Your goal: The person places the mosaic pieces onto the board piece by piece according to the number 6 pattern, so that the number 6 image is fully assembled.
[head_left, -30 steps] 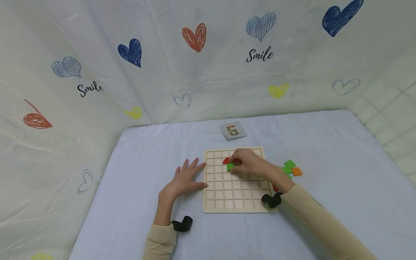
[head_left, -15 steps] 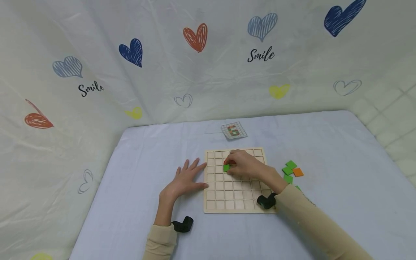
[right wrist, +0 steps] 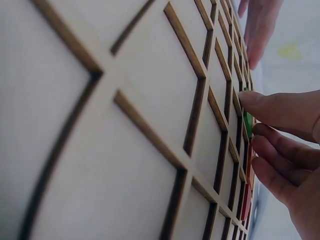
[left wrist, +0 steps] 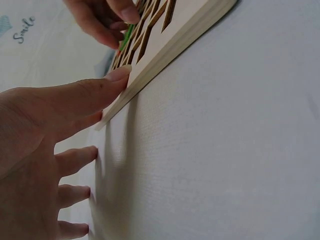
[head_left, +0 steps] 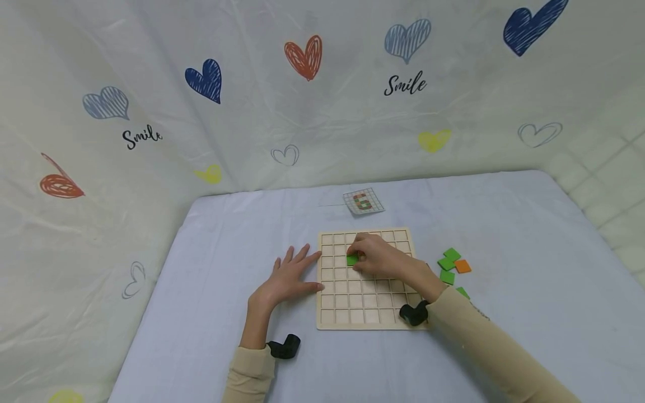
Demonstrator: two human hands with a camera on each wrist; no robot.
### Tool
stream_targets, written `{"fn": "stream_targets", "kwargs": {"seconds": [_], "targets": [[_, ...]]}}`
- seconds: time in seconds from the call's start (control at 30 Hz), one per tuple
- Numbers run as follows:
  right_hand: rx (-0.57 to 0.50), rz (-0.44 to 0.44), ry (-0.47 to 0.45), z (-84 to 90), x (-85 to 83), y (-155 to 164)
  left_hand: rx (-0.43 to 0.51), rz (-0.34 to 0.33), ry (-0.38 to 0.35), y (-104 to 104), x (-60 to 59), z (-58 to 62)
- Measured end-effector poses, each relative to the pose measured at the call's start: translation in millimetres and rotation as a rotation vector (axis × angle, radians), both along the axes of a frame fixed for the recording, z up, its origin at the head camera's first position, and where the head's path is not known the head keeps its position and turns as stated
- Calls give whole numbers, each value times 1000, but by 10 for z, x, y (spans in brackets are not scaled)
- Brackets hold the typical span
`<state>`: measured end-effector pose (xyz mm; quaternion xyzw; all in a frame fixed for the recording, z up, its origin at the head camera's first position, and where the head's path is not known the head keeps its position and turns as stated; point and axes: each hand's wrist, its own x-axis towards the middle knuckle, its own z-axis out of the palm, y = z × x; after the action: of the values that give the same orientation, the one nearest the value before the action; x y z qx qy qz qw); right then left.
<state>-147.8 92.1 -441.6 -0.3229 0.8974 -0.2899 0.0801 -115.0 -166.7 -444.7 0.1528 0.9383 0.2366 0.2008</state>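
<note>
A wooden grid board (head_left: 370, 305) lies on the pale blue table. My right hand (head_left: 375, 254) reaches over its upper rows and pinches a green square tile (head_left: 352, 259) with thumb and fingertips, low against a cell. The right wrist view shows the green tile (right wrist: 247, 125) on edge between thumb and fingers, and a red piece (right wrist: 245, 202) lies beside them. My left hand (head_left: 288, 275) lies flat on the table left of the board. Its fingers are spread and its thumb (left wrist: 112, 77) touches the board's edge (left wrist: 175, 42).
Loose tiles lie right of the board: green ones (head_left: 448, 259) and an orange one (head_left: 462, 266). A small card (head_left: 363, 201) showing a 6 lies behind the board. A heart-printed sheet hangs behind and to the left. The table edge runs along the right.
My right hand has shifted slightly left with the green tile and now covers the red piece seen earlier. The left hand has stayed put.
</note>
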Motion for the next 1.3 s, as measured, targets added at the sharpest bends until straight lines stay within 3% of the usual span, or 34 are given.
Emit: {"fn": "stream_targets", "kwargs": {"seconds": [0.27, 1.03, 1.3], "targets": [[-21, -11, 46, 26, 31, 89, -17, -1, 2, 24, -13, 7], [76, -162, 55, 15, 326, 690, -11, 21, -2, 5, 26, 16], [-10, -162, 112, 3, 517, 1001, -6, 17, 5, 21, 26, 25]]}}
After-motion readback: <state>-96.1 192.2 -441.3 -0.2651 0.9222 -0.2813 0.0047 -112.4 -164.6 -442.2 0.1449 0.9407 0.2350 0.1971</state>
